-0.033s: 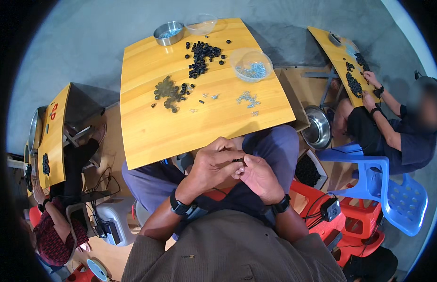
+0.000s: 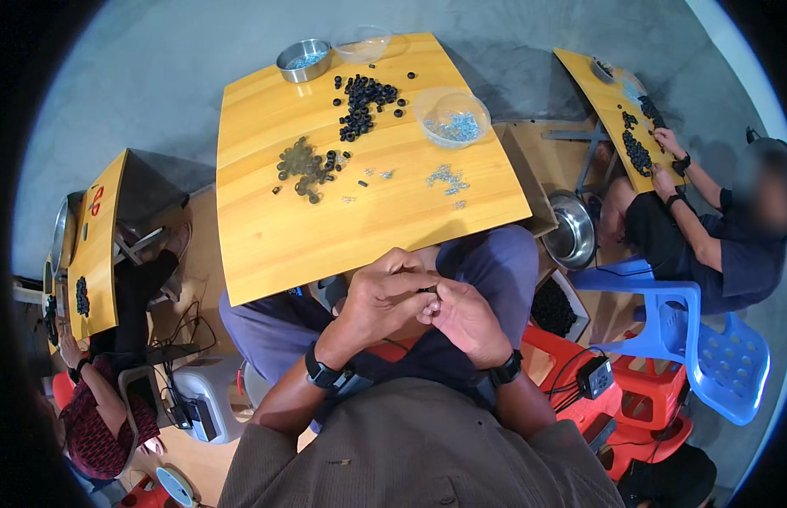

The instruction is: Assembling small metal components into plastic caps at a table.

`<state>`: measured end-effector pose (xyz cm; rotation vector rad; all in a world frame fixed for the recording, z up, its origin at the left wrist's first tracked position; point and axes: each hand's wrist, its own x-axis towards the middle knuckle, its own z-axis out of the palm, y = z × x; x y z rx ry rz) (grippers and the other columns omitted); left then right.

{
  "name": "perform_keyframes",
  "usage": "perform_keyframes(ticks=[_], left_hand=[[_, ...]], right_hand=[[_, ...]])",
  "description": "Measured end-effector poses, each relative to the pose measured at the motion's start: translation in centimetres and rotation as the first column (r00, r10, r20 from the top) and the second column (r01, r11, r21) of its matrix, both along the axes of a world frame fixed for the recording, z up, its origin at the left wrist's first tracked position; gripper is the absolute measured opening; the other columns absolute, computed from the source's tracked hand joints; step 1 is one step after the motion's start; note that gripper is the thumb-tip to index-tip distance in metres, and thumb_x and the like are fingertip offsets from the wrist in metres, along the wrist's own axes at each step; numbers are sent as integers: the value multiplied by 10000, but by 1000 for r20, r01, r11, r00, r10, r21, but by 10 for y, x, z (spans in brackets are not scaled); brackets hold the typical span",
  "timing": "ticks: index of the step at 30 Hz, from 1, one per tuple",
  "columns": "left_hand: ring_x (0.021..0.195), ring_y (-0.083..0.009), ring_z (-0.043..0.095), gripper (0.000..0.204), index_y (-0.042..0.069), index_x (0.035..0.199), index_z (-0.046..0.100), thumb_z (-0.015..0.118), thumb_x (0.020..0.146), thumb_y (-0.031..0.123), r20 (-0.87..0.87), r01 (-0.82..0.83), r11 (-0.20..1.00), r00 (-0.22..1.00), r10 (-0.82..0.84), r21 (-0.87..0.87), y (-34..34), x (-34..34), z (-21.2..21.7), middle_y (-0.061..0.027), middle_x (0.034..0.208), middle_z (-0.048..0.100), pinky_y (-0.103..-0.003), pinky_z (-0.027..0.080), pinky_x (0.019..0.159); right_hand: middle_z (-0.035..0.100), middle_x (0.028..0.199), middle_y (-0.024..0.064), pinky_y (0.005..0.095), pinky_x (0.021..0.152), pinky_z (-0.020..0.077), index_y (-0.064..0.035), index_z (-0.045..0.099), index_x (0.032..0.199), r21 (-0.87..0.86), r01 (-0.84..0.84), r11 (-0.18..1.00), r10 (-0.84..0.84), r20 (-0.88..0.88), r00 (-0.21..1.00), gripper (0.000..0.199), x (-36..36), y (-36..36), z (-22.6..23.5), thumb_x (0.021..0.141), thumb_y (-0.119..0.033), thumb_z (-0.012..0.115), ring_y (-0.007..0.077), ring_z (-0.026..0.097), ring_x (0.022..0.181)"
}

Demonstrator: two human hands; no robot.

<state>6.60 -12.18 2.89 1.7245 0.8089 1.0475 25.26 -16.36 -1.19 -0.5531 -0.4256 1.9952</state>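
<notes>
Nothing has shifted since before: your left hand [image 2: 383, 295] and right hand [image 2: 466, 320] meet below the yellow wooden table [image 2: 266, 237], fingers pinching a small dark part [image 2: 430, 290] for close fitting.

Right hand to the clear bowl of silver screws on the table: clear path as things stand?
Probably yes. The right hand sits below the table's near edge, pressed against the left hand around a small part. Between it and the clear bowl the table holds only a few loose silver pieces, nothing tall.
</notes>
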Motion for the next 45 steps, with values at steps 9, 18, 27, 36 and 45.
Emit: perform_keyframes(ticks=[9, 18, 27, 36, 45], left_hand=[[932, -192, 675, 239, 18, 998, 773, 821, 765, -3, 49, 0, 993, 999, -5, 114, -5, -12, -4, -118, 1034, 700, -305, 539, 787], [939, -206, 682, 232, 6, 1001, 769, 810, 773, 1, 130, -2, 1000, 991, 5, -19, -9, -15, -16, -124, 1035, 701, -317, 547, 810], [953, -226, 673, 225, -7, 1004, 765, 811, 786, 27, 33, 4, 999, 999, -6, 47, -9, -17, -9, -127, 1035, 704, -319, 534, 828], [998, -230, 661, 245, 18, 1055, 755, 787, 813, 43, -38, 49, 999, 998, -49, -1, -6, -24, -11, -116, 1067, 696, -336, 523, 866], [907, -283, 698, 230, -8, 1013, 738, 784, 791, 35, -86, -30, 966, 995, 53, 255, -8, -23, -6, -129, 1027, 695, -350, 565, 787]], right_hand=[[643, 906, 14, 285, 728, 432, -32, 678, 1082, -8, -105, 994, 102, -176, 979, 210, -6, 0, -18, 1008, -219, 618, 94, 564, 795], [621, 890, 1, 283, 714, 430, -30, 673, 1091, -28, -112, 993, 109, -91, 990, 223, -12, -4, -4, 1011, -229, 613, 96, 549, 794], [650, 912, -2, 257, 700, 443, 0, 674, 1172, 67, -84, 994, 69, 197, 978, 266, -10, -2, 5, 1015, -209, 621, 79, 564, 784], [658, 899, -8, 257, 696, 446, -3, 675, 1172, 46, -96, 994, 83, 238, 968, 261, -12, -1, 4, 1024, -206, 608, 75, 563, 775], [646, 901, 0, 259, 684, 453, 0, 660, 1183, 57, -95, 994, 79, 244, 967, 252, -14, -1, 1, 1023, -188, 607, 77, 556, 778]])
